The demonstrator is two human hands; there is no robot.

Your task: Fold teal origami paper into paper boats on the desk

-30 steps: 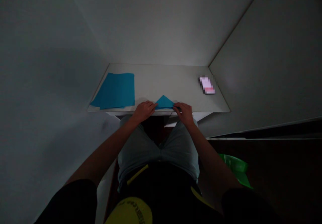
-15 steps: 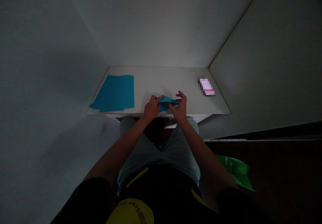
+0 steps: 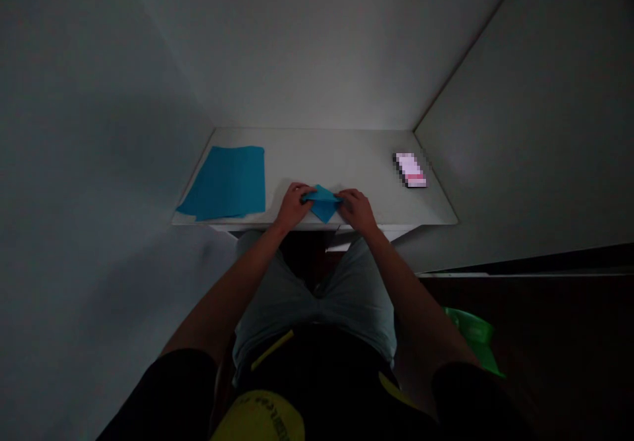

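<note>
A small folded piece of blue paper lies near the front edge of the white tabletop, one point facing me and a raised flap across its middle. My left hand grips its left corner between thumb and fingers. At the opposite corner, my right hand pinches the paper with its fingers curled. Part of each corner is hidden under the fingertips. To the left rests a stack of blue paper sheets, slightly fanned at its lower left.
A phone with a lit, pixelated screen lies at the right end of the white table. Walls enclose the table at the back and both sides. A green plastic object is on the dark floor at lower right.
The paper has come down flatter, and its front point now shows between my hands. My right hand has turned, its raised fingers lowering onto the right corner. My left hand has shifted slightly.
</note>
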